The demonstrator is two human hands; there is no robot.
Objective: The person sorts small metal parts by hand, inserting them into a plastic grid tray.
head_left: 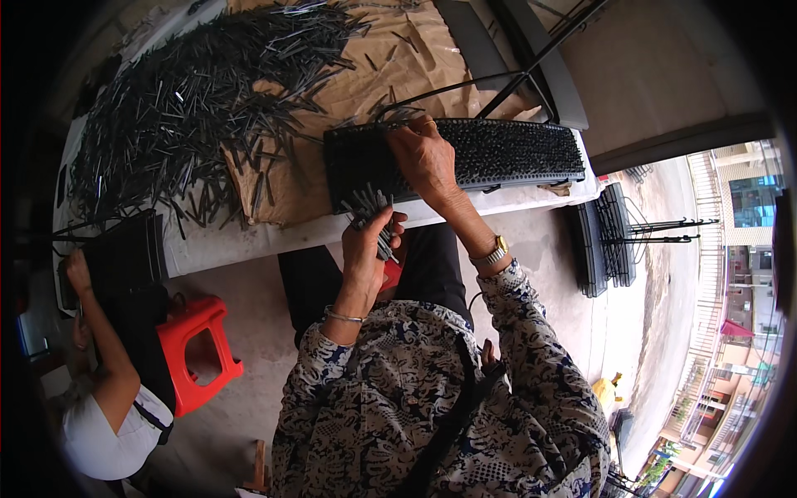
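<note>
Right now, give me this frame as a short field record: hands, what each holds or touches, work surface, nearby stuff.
left hand: gripping a bundle of short dark grey pins, below the table edge
right hand: fingertips on the top edge of the black perforated plastic panel
panel: lies across the white table, part filled with pins
surface: crumpled brown paper sheet under a large heap of loose dark pins
nearby: red plastic stool at left; another person's hand on a second black panel

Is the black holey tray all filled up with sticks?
Cannot tell. The black tray lies flat on the table; the right hand rests on it, the left hand holds sticks.
</note>
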